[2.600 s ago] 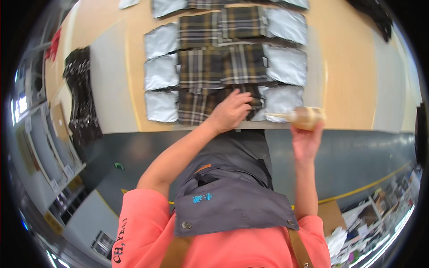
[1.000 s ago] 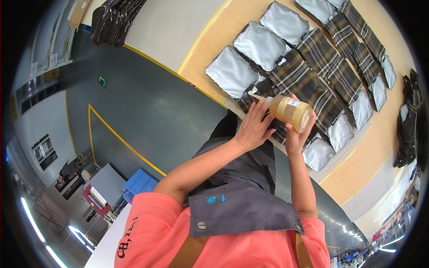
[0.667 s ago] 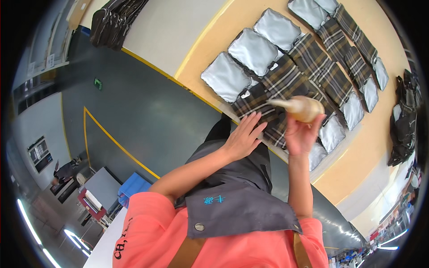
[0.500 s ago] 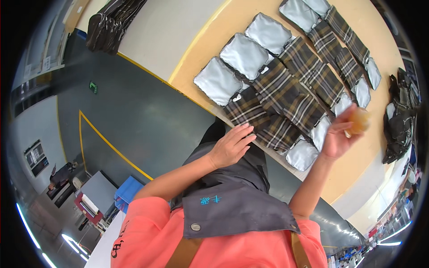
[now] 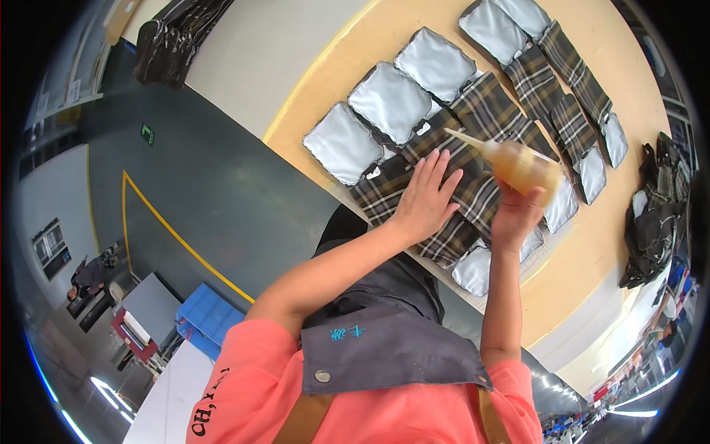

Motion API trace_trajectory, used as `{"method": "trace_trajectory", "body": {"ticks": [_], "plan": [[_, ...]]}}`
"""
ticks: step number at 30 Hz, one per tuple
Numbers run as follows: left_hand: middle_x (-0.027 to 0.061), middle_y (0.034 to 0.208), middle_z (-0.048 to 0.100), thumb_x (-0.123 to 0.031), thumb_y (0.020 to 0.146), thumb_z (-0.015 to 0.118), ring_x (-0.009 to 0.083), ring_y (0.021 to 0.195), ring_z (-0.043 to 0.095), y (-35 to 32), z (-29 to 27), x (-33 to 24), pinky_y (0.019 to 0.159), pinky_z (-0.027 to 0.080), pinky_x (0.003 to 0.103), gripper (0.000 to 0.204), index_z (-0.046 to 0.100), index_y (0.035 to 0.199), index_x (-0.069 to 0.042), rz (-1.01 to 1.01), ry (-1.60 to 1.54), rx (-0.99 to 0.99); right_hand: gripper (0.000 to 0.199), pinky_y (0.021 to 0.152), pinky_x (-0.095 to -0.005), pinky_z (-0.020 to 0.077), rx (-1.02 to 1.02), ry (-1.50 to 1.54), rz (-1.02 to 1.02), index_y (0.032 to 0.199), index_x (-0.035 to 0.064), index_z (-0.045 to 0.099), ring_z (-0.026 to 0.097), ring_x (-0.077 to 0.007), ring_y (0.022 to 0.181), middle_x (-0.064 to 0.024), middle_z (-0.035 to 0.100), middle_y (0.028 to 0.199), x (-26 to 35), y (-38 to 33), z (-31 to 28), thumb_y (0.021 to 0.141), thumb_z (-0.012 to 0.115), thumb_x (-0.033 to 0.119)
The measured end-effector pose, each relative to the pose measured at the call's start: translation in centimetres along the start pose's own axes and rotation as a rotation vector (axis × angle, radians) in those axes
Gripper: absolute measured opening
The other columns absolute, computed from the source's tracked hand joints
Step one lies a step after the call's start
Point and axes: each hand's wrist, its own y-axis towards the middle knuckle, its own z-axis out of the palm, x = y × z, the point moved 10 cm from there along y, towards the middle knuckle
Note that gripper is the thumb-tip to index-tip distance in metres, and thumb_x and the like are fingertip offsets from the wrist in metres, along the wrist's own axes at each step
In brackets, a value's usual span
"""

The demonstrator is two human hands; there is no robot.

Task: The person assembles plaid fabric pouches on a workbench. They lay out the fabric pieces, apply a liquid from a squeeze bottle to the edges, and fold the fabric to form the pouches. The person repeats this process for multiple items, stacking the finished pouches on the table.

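My right hand (image 5: 515,216) grips a squeeze bottle (image 5: 526,169) of yellowish, translucent stuff. Its long thin nozzle is tilted up and to the left, over the plaid fabric. Fingers stretched out, my left hand (image 5: 427,194) lies on or just over the nearest brown-and-black plaid fabric pieces (image 5: 379,194); contact is hard to tell. These pieces lie in overlapping rows, with silvery grey lining panels (image 5: 342,143) at both ends. A small white tag (image 5: 373,173) shows where plaid and lining meet.
The pieces lie on a light wood-coloured table (image 5: 314,92). Dark bundled goods (image 5: 657,214) hang at its right side, and more dark fabric (image 5: 176,41) hangs at the upper left. A blue crate (image 5: 209,317) stands at the lower left, by a yellow floor line (image 5: 185,235).
My right hand has swung left with the bottle, whose nozzle now shows plainly. My left hand has moved up and right, farther over the plaid pieces.
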Motion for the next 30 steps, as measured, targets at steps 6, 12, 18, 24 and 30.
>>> {"method": "trace_trajectory", "body": {"ticks": [6,12,18,24,30], "plan": [[0.0272,0.148,0.026,-0.026,0.082,0.069,0.0447,0.137,0.026,-1.2,1.3,-0.4,0.111,0.026,0.054,0.066,0.04,0.138,-0.005,-0.031,-0.019,0.069,0.071,0.094,-0.0447,0.0489,0.156,-0.249,-0.085,0.137,0.0041,0.025,0.049,-0.0304,0.122,-0.017,0.046,0.133,-2.6,0.7,1.8,0.089,0.067,0.034],[0.027,0.148,0.024,-0.026,0.081,0.07,0.0443,0.137,0.027,-1.4,1.6,-0.3,0.111,0.025,0.055,0.066,0.041,0.137,-0.006,-0.046,-0.007,0.076,0.075,0.108,-0.0412,0.0331,0.207,-0.236,-0.036,0.132,0.0027,0.028,0.044,-0.0305,0.127,-0.0253,0.044,0.137,-3.5,0.2,2.8,0.083,0.074,0.036],[0.0273,0.148,0.025,-0.026,0.081,0.07,0.045,0.136,0.027,-1.4,1.7,-0.2,0.11,0.026,0.055,0.066,0.042,0.136,-0.006,-0.04,-0.005,0.075,0.077,0.107,-0.0432,0.036,0.25,-0.252,-0.125,0.131,0.0035,0.027,0.045,-0.0329,0.127,-0.0289,0.042,0.137,-2.4,0.1,4.2,0.081,0.075,0.036],[0.0275,0.148,0.025,-0.024,0.08,0.071,0.0452,0.136,0.027,-1.4,1.7,-0.2,0.111,0.025,0.055,0.066,0.042,0.136,-0.006,-0.046,-0.015,0.078,0.079,0.106,-0.0441,0.0364,0.298,-0.292,-0.105,0.132,0.0041,0.026,0.045,-0.0334,0.127,-0.0286,0.042,0.138,-2.7,-0.2,4.3,0.08,0.077,0.036],[0.0277,0.147,0.026,-0.023,0.08,0.07,0.0446,0.136,0.027,-1.2,1.3,-0.5,0.111,0.025,0.055,0.062,0.045,0.134,-0.004,-0.049,-0.029,0.085,0.073,0.104,-0.0448,0.0399,0.223,-0.307,-0.099,0.132,0.0042,0.03,0.047,-0.0314,0.125,-0.0261,0.045,0.136,-2.0,0.5,4.0,0.083,0.073,0.038]]}}
